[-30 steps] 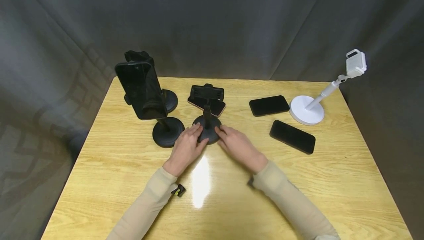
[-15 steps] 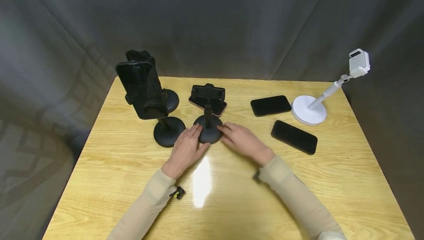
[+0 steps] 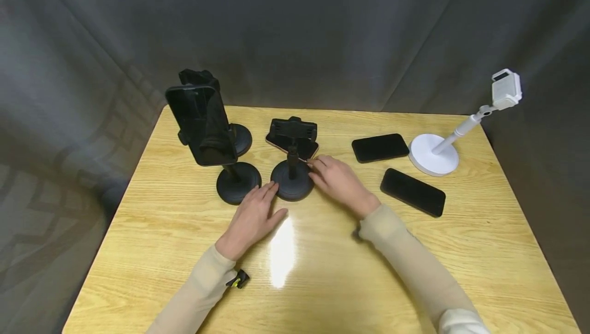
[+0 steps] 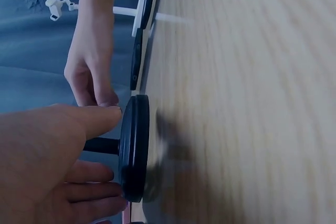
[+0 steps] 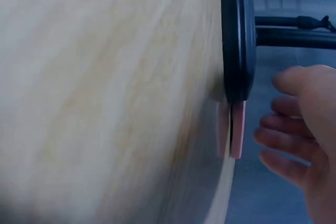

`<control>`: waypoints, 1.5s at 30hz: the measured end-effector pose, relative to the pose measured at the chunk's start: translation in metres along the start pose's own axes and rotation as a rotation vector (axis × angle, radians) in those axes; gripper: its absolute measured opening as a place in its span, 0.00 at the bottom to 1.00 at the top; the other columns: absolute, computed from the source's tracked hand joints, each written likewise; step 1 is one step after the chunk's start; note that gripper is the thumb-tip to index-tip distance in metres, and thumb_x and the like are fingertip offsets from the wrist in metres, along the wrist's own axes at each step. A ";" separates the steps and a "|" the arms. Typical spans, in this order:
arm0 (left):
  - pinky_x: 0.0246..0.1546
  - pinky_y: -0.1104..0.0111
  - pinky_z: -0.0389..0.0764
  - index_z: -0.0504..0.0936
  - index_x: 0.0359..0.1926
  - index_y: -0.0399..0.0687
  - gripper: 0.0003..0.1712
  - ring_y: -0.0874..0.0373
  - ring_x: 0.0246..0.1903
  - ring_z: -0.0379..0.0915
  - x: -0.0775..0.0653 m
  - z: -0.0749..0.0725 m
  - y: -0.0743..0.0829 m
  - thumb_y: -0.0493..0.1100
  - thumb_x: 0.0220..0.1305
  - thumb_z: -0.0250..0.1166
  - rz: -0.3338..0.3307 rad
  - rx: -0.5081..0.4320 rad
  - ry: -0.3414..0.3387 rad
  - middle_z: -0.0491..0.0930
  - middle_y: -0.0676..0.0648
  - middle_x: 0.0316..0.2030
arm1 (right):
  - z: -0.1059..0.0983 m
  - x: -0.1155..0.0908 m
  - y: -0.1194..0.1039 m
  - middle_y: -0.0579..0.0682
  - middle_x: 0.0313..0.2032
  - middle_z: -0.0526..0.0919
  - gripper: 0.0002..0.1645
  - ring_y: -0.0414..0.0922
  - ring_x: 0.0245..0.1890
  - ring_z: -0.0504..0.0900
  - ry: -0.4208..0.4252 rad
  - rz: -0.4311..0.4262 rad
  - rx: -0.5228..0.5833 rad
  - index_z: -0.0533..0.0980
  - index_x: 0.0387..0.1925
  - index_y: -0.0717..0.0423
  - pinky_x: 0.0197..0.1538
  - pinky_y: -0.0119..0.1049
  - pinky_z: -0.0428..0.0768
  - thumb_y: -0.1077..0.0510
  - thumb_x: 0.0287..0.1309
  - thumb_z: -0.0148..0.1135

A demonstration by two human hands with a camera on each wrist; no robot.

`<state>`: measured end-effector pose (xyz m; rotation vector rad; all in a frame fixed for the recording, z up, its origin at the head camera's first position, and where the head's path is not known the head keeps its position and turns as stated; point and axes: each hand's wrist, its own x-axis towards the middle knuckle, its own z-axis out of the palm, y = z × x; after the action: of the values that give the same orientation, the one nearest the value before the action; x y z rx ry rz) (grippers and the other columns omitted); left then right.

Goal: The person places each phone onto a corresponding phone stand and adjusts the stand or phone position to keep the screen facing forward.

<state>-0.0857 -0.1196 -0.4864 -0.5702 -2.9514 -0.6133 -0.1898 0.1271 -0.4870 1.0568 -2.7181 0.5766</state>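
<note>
A small black phone stand (image 3: 292,185) stands upright in the middle of the table, its clamp holding nothing. Behind it lies a black phone with a pink edge (image 3: 305,148), partly hidden by the clamp. My left hand (image 3: 251,218) has its fingers extended, fingertips right at the left rim of the round base. On the other side, my right hand (image 3: 338,183) reaches past the base, fingertips near the pink-edged phone's close corner. In the right wrist view, this hand's loosely bent fingers (image 5: 286,135) hold nothing, with the pink phone edge (image 5: 238,129) just beyond them.
Left of the middle stand, a taller black stand (image 3: 237,184) carries an upright black phone (image 3: 200,124). Another black stand (image 3: 243,139) is behind it. Two black phones (image 3: 380,148) lie flat on the right, near a white phone stand (image 3: 433,154). A dark curtain (image 3: 299,37) hangs behind.
Both hands have eased off the middle stand's base. The left drew back toward the near left; the right slid outward, then forward toward the pink-edged phone. The head view shifted slightly.
</note>
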 end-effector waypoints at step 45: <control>0.69 0.50 0.72 0.75 0.68 0.34 0.36 0.43 0.66 0.74 -0.012 0.002 0.002 0.53 0.68 0.70 0.096 -0.053 -0.004 0.76 0.36 0.66 | 0.019 0.082 0.019 0.63 0.64 0.75 0.58 0.58 0.64 0.75 -0.212 0.468 -0.035 0.63 0.73 0.63 0.65 0.56 0.76 0.28 0.57 0.68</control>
<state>-0.0740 -0.1212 -0.4892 -0.7134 -2.8987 -0.6833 -0.2630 0.0817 -0.4860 0.4891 -3.1708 0.4996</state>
